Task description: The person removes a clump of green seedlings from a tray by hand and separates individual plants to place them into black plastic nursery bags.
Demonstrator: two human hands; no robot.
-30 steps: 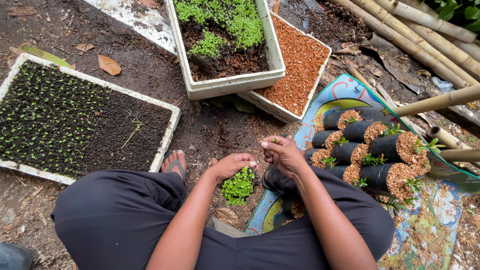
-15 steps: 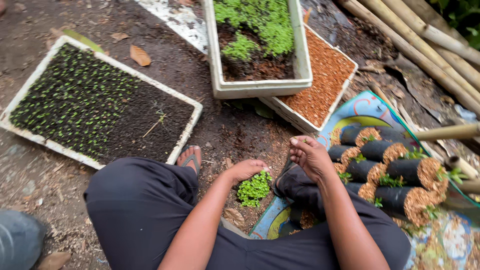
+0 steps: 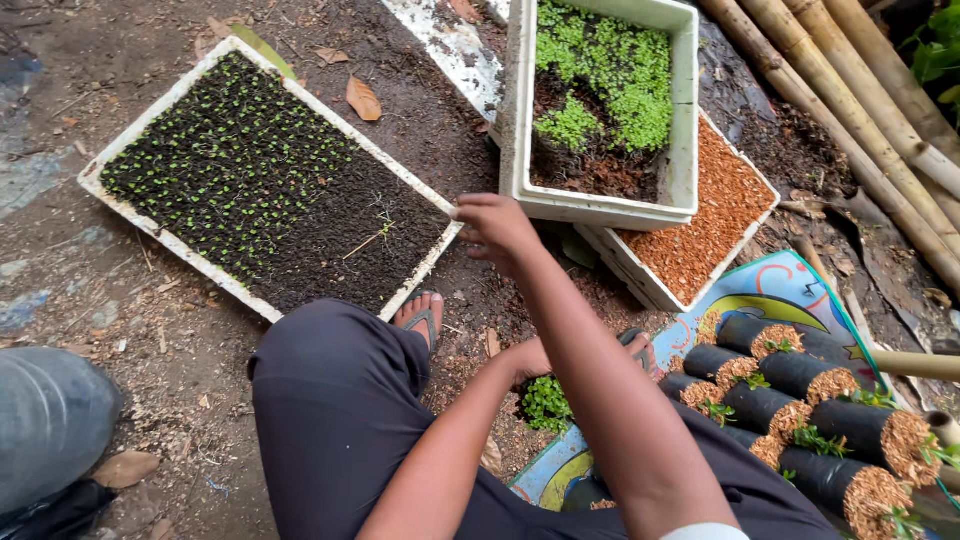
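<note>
The right arm is stretched forward across the body, and the right hand [image 3: 497, 229] is held palm-down with the fingers curled loosely. The left arm is bent at the elbow, and the left hand [image 3: 527, 361] is kept low between the knees, fingers tucked under.

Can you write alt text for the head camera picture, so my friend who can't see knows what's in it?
A squatting person stretches their right hand toward the corner of a white foam tray of tiny sprouts in dark soil, while their left hand rests on a small clump of green seedlings on the ground. Nearby sit a foam box of seedlings and black grow bags.
</note>
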